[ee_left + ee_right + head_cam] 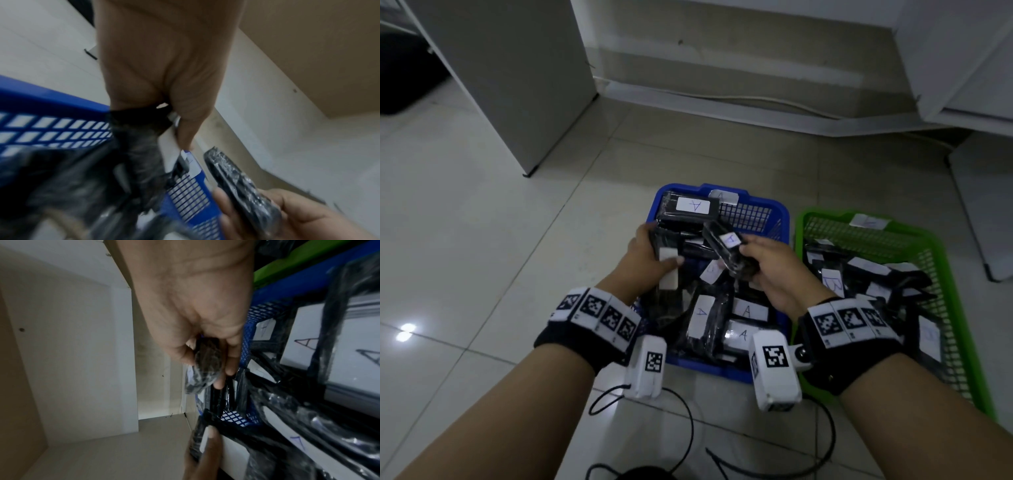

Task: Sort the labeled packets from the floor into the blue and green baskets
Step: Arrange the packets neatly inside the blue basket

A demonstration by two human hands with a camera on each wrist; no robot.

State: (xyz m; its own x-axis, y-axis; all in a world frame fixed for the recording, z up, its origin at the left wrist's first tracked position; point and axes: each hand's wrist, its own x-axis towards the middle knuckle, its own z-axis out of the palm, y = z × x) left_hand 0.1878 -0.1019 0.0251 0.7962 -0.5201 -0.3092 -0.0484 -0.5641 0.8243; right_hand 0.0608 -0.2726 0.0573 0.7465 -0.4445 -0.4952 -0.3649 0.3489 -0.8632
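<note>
The blue basket sits in the middle of the floor, piled with black packets bearing white "A" labels. To its right stands the green basket, holding packets marked "B". Over the blue basket, my left hand grips a long black packet with a white label, thumb on top. My right hand holds a small black packet labelled "A", tilted upward. The wrist views show the left hand's packet and the right hand's packet held above the basket's mesh wall.
A white cabinet panel stands at the back left and white furniture at the back right, with a cable along the wall base. Black cords trail on the tiles near my forearms. Pale floor tiles lie left of the baskets.
</note>
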